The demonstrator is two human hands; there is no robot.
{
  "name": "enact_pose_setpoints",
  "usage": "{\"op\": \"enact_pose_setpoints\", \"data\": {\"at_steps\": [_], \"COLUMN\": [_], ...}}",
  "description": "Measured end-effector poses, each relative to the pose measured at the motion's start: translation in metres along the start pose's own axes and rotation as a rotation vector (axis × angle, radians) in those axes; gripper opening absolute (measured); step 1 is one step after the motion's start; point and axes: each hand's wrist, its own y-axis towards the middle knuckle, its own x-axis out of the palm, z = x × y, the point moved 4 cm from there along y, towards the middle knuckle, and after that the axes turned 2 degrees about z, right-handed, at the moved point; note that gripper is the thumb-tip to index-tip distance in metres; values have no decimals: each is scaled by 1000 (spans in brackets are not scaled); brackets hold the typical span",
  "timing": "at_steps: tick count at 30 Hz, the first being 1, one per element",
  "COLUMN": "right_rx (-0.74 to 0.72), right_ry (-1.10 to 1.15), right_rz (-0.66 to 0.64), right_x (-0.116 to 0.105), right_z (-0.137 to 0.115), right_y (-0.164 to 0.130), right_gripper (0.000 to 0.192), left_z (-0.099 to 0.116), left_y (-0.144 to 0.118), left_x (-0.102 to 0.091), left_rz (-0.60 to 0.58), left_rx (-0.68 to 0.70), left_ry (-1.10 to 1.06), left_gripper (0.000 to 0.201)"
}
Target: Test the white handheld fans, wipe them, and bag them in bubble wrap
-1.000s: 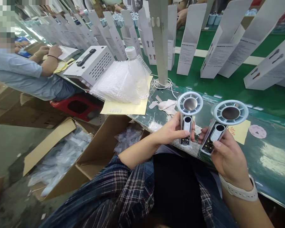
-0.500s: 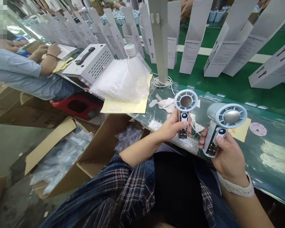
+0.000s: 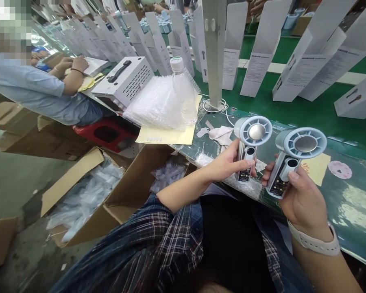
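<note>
The green bench [image 3: 338, 211] runs across the right of the view, and beyond it a conveyor carries a row of tall white boxes [image 3: 264, 49], which sit a little further right in the picture than half a second ago because the head has turned. To the left on the floor stands an open cardboard carton [image 3: 116, 195] with clear bags inside. A co-worker in a light blue sleeve [image 3: 33, 87] sits at the far left, hands on papers, much as before. On the bench edge lie a white metal case [image 3: 123, 81] with a black handle, a heap of bubble wrap [image 3: 157, 103] on yellow paper, and a clear plastic bottle [image 3: 184, 93] standing upright against it.

The person's two hands are apart, each closed around the grip of a handheld fan held upright over the bench edge. The left hand [image 3: 228, 165] grips the left fan [image 3: 251, 142], thumb laid across the front of its handle. The right hand [image 3: 301, 199], a white watch strap at the wrist, grips the right fan [image 3: 295, 154], thumb pressed just below the round display.

Half a second ago both round displays were lit and showed "20"; now both look dark. The left fan's head has turned slightly, so more of its side shell shows. The fans are near each other but not touching.
</note>
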Motion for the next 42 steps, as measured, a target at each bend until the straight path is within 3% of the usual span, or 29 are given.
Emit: {"op": "enact_pose_setpoints", "data": {"at_steps": [13, 18, 21, 26, 32, 38, 42], "right_rx": [-11, -87, -80, -1, 30, -146, -61], "right_ry": [-12, 2, 65, 98, 113, 41, 135], "right_rz": [25, 14, -72, -23, 5, 73, 14], "right_x": [-1, 0, 1, -3, 2, 4, 16], "right_z": [5, 6, 12, 21, 8, -16, -18], "right_y": [-1, 2, 6, 9, -13, -27, -24], "right_gripper": [47, 40, 45, 60, 41, 25, 23], "left_z": [4, 2, -6, -15, 7, 27, 27], "left_y": [-3, -7, -5, -2, -19, -31, -24], "left_x": [-1, -3, -7, -5, 10, 16, 21], "left_rz": [87, 192, 249, 163, 38, 23, 26], "left_rx": [13, -41, -86, -116, -59, -75, -107], "left_ry": [50, 72, 39, -61, -93, -80, -179], "left_gripper": [58, 76, 78, 67, 66, 63, 69]}}
